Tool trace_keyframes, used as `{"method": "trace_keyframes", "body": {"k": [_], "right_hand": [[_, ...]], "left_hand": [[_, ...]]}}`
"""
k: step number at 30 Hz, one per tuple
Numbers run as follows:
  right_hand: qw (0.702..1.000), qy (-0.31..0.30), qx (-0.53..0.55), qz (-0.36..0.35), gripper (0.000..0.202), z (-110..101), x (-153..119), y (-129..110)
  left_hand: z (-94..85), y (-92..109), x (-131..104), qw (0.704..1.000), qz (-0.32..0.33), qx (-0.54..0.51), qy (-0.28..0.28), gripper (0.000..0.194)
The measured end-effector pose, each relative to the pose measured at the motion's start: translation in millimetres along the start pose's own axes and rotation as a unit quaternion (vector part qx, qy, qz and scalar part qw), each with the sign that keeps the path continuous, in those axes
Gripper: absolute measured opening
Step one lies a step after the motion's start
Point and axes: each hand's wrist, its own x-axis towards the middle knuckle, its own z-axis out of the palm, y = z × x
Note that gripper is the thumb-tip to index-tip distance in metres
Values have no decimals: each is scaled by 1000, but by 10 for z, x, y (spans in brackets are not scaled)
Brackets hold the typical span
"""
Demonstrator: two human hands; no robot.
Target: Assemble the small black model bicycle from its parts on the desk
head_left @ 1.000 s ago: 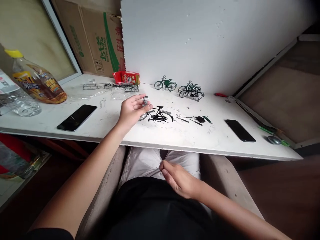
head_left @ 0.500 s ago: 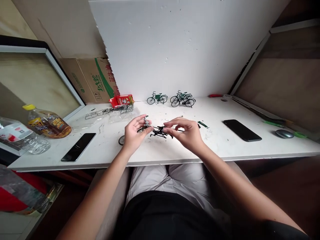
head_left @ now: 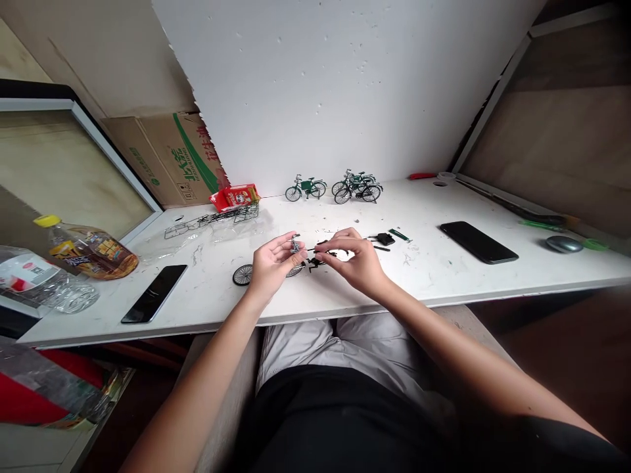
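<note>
Over the front middle of the table, my left hand (head_left: 269,268) is closed, pinching a small toy bicycle handlebar piece (head_left: 295,244) that rises above its fingers. My right hand (head_left: 355,261) pinches a black toy bicycle frame (head_left: 315,264) between thumb and fingertips; its rear part is hidden by the hand. The fingertips of both hands almost meet. On the table beside my left wrist lies a spoked black wheel (head_left: 242,274), and a second wheel (head_left: 296,270) shows partly below the fingers. Right of my right hand are a black piece (head_left: 386,239) and a green strip (head_left: 399,234).
Small finished bicycles (head_left: 305,188) stand at the back by the white board. Part frames (head_left: 231,213) and a red packet (head_left: 235,196) lie back left. Bottles (head_left: 93,246) and a phone (head_left: 154,293) are left; another phone (head_left: 478,242) and a mouse (head_left: 564,244) are right.
My right hand has come left, nearer my left hand, with the frame shifting and tilting in its grip. Black pieces behind it now show more, and the view has shifted slightly.
</note>
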Motion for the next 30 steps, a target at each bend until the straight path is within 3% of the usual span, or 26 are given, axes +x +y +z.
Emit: {"method": "trace_keyframes", "body": {"k": [3, 8, 14, 21, 30], "right_hand": [[999, 31, 10, 15, 22, 13, -38, -5], [999, 9, 31, -11, 37, -3, -77, -49], [998, -7, 50, -28, 19, -28, -98, -77], [998, 1, 70, -1, 19, -17, -129, -82], [994, -55, 95, -30, 17, -107, -107, -134]], "left_hand": [[-3, 30, -41, 999, 15, 4, -36, 72], [4, 22, -93, 997, 37, 3, -67, 71], [-19, -9, -101, 996, 51, 5, -77, 73], [4, 8, -122, 994, 78, 6, -75, 69], [21, 29, -146, 994, 65, -15, -88, 69]]}}
